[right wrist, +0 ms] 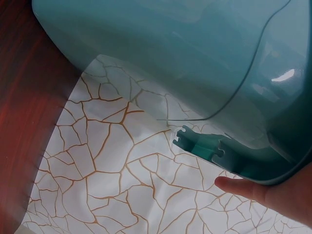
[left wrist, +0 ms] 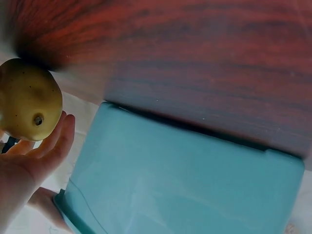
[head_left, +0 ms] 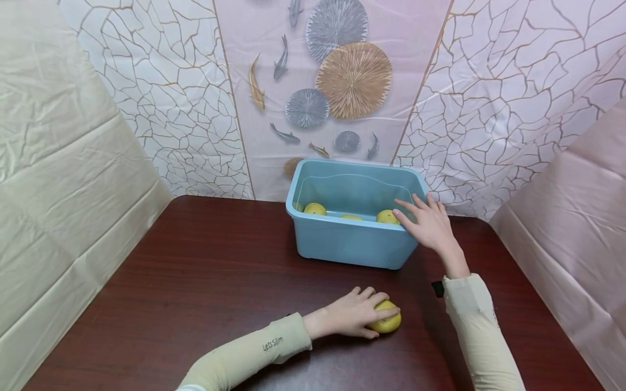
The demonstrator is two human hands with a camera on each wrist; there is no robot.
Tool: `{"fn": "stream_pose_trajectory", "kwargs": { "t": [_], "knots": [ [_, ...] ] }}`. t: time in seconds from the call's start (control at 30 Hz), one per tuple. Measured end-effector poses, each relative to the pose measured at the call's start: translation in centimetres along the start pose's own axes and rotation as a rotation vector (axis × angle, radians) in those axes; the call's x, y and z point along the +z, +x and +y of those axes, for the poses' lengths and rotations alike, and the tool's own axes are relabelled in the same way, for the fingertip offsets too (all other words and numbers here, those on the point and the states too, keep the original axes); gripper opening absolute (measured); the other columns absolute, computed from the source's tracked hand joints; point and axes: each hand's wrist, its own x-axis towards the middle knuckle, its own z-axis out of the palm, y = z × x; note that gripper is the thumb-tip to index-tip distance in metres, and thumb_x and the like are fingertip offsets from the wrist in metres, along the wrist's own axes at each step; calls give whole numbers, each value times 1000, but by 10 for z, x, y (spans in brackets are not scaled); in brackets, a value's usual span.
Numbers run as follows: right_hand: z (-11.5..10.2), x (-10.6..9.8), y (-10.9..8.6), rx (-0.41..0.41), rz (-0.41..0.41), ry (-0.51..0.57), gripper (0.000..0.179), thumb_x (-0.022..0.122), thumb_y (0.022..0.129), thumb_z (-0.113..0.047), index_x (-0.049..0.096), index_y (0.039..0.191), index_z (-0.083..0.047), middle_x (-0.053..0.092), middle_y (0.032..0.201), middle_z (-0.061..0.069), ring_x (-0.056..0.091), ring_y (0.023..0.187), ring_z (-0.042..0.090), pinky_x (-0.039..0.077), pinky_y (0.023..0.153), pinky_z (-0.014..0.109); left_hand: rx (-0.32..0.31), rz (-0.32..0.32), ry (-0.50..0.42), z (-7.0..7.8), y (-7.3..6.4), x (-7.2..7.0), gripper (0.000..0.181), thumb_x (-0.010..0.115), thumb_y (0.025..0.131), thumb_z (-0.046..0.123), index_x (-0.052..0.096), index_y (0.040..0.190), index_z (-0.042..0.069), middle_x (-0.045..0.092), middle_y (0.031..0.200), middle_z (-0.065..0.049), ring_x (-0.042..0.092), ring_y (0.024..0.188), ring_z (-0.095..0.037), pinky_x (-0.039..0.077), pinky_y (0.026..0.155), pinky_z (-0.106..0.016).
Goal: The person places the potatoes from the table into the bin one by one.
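Observation:
On the table, my left hand (head_left: 349,314) grips a round yellow fruit (head_left: 389,321), its fingers curved over the top and the thumb at the near side. Small dark specks and a stem pit show on this fruit (left wrist: 30,100) in the left wrist view. Farther back stands a light blue plastic bin (head_left: 349,244). My right hand (head_left: 430,222) is at the bin's right front corner with its fingers spread over the rim, holding nothing. Inside the bin lie similar yellow fruits, one on the left (head_left: 315,208), one in the middle (head_left: 351,216), partly hidden by the front wall, and one on the right (head_left: 387,216).
The dark red-brown table (head_left: 205,282) has its back edge close behind the bin. A patterned cloth (head_left: 191,108) hangs behind it, and pale cloth panels (head_left: 63,206) rise along both sides.

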Motion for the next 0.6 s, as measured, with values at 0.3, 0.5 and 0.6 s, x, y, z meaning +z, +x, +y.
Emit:
{"fn": "stream_pose_trajectory", "kwargs": {
  "t": [0.3,0.5,0.6],
  "knots": [
    [1,1,1,1,18,-4,57,32,90,-54,44,133,-18,28,141,26,6,132,49,7,101,64,12,4,25,1,1,-1,64,56,81,50,34,136,29,40,126,1,43,99,-14,40,71,-23],
    [1,2,0,0,17,1,57,32,90,-54,44,133,-18,27,141,27,6,132,49,6,101,64,15,-9,32,1,1,-1,64,56,80,50,34,136,30,40,126,1,42,99,-14,40,72,-23],
    [1,2,0,2,14,4,57,32,90,-54,44,133,-18,27,141,27,6,132,49,6,101,64,8,-8,26,0,0,0,64,57,80,50,34,136,30,40,126,1,43,99,-14,40,72,-23]
  ]
}}
